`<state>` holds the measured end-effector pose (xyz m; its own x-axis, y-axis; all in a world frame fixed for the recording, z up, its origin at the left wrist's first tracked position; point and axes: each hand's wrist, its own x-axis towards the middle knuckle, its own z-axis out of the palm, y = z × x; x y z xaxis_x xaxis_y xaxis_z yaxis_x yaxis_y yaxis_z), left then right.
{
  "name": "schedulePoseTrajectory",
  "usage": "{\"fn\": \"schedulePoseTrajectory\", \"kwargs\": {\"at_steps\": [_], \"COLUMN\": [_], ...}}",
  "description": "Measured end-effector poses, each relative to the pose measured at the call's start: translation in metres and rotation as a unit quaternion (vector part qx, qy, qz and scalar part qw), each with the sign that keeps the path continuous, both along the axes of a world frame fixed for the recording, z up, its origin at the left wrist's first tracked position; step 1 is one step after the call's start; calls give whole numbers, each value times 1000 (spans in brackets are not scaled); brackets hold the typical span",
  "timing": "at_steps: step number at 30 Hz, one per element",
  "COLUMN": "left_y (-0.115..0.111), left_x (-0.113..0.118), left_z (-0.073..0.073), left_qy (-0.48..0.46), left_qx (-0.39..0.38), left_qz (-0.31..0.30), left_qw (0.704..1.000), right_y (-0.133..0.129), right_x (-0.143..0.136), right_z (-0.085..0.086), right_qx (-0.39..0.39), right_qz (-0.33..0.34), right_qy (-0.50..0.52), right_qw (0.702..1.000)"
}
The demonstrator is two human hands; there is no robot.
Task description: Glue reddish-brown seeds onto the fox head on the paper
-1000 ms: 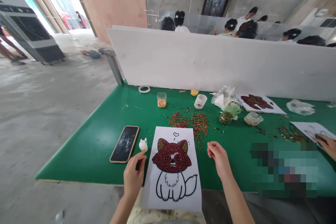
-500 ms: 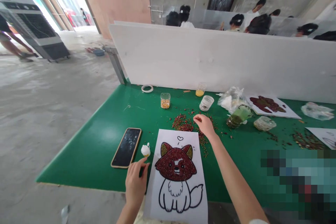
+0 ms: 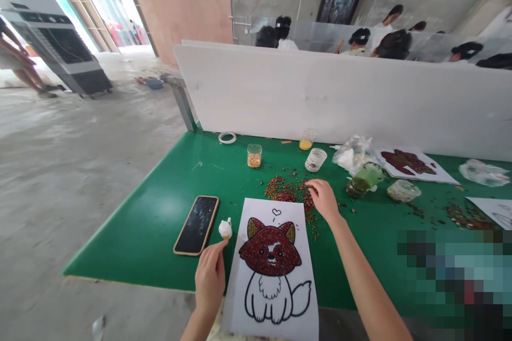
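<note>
Hands, two, both bare. Left hand [image 3: 210,274]: fingers bent, forefinger tip just beside the bottle [image 3: 225,229]; contact with it, and anything between finger and thumb, cannot be told. Right hand [image 3: 325,202]: half curled, fingertips drawn close together over the right part of the beans [image 3: 280,189]; whether any are pinched cannot be told.

Sheet [image 3: 237,298]: one, white, on the bench [image 3: 140,234] between the hands, near end overhanging the edge. Fox [image 3: 271,256], on the sheet: head covered in dark red, inner ears olive, body and tail in black outline. Beans: loose, red and green, just beyond the sheet's far edge. Bottle: small, white, between sheet and phone [image 3: 197,225]. Phone: tan rim, dark screen, flat.

Farther out: clear cup [image 3: 254,157], orange kernels inside; tape [image 3: 227,138], one roll; jar [image 3: 306,142], yellow contents; green cup [image 3: 365,179], tilted; plastic bag [image 3: 354,154], crumpled; tub [image 3: 404,191]. White board [image 3: 340,96]: upright, along the bench's far side.
</note>
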<state>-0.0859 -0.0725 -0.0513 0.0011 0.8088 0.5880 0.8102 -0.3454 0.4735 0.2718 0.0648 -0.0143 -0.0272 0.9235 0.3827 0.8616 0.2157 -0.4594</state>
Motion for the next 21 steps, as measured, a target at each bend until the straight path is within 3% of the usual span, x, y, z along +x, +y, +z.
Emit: {"fn": "schedulePoseTrajectory", "kwargs": {"at_steps": [3, 6, 10, 15, 21], "left_y": [2, 3, 3, 3, 2], "left_x": [0, 1, 1, 1, 0], "left_z": [-1, 0, 3, 4, 5], "left_qy": [-3, -6, -7, -14, -28], "left_qx": [-4, -5, -11, -20, -35], "left_qz": [-7, -9, -14, -13, -12], "left_qw": [1000, 1000, 1000, 1000, 999], "right_y": [-55, -110, -157, -166, -128], "right_x": [17, 22, 18, 14, 16], "right_z": [-4, -10, -17, -17, -1], "right_qx": [19, -39, -88, -84, -51], "right_qz": [-36, -115, -163, -155, -135], "right_qy": [35, 123, 208, 229, 204], "right_qw": [999, 985, 961, 957, 968]}}
